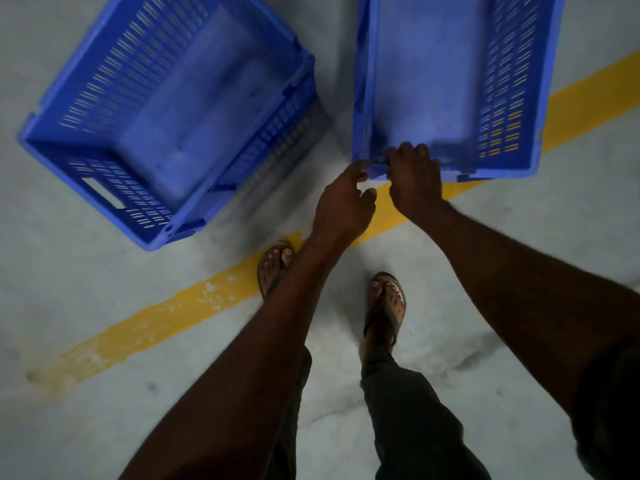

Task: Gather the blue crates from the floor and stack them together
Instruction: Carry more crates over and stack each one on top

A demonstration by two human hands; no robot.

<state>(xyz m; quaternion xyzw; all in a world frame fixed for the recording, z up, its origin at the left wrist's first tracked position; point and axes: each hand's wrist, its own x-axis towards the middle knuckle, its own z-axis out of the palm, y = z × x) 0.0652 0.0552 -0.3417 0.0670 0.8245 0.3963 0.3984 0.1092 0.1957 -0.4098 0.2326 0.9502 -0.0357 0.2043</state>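
Starting far left: the left crate [166,109] sits on the floor [86,410], turned off square, and seems nested in a 2nd crate [277,133] beneath it; only that one's right wall shows, so the count is a guess. The left hand [343,202] hangs just beside the near-left corner of the right crate, fingers loosely curled and apart from the thumb, holding nothing; whether it touches the corner cannot be told. The right hand [414,174] grips the near rim of the right crate [433,81], fingers curled over the edge to the inside, thumb hidden. That crate lies across the yellow line [173,306], just right of the stack, with a bare strip of floor between. Risks, as judged: 1 hand close to 1 corner is an off-centre hold, so a lift could swing the crate and slip it from the fingers. The feet [386,303], in open sandals, stand right below that rim and are exposed if it drops. The stack sits askew, so a crate lowered without lining up could catch a rim and jam. Hard to read: blur smears both crates, the top edge cuts off their far ends, and whether the right crate's near end is raised cannot be told.
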